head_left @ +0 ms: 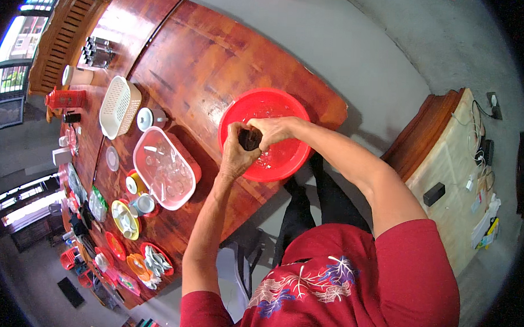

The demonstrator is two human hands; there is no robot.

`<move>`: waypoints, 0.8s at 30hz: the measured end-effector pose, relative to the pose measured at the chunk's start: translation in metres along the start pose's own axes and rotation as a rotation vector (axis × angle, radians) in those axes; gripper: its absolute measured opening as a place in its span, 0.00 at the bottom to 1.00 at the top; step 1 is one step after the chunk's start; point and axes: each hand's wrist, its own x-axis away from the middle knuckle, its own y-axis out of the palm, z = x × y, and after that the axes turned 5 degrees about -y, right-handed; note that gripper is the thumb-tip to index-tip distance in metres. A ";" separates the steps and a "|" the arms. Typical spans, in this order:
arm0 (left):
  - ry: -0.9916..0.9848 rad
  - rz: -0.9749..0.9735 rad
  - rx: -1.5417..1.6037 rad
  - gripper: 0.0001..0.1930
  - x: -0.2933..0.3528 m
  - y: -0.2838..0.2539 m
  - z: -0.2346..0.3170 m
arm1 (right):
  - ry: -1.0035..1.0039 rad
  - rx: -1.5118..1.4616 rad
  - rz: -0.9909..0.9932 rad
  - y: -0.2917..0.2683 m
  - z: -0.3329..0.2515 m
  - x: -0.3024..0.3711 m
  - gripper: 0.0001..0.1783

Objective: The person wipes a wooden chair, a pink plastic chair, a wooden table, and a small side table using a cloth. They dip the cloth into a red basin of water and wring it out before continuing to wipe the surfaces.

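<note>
My left hand [235,154] and my right hand [271,129] are both closed around a small dark brown, round object [250,139], gripping it from opposite sides. It looks like a cup or a lid; its exact kind cannot be made out. Both hands are above a round red basin [285,159], which holds water with a bubbly, glinting surface. To the left of my left hand stands a pink and white tub [196,170] with several clear glass pieces inside.
The basin rests on a reddish-brown wooden table [214,50]. Further left are a cream perforated basket [119,107], a white lidded mug [153,119], a yellow bowl [131,231] and a red canister [66,98]. A pale-topped cabinet [443,165] stands at the right.
</note>
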 end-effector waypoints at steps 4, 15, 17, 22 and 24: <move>-0.348 0.083 0.962 0.20 0.014 0.003 -0.021 | -0.212 -0.542 0.276 0.023 -0.008 0.021 0.31; -0.288 0.053 1.357 0.18 -0.012 0.024 -0.034 | -0.346 0.317 1.183 0.110 -0.025 0.039 0.17; -0.249 -0.028 1.375 0.19 -0.003 0.003 -0.052 | -0.437 0.349 1.135 0.111 -0.046 0.039 0.13; -0.207 -0.146 1.354 0.28 0.013 0.034 -0.003 | -0.138 -0.010 1.258 0.116 -0.041 0.032 0.12; -0.283 -0.134 1.272 0.30 0.010 0.031 0.002 | -0.082 0.175 1.325 0.118 -0.058 0.035 0.11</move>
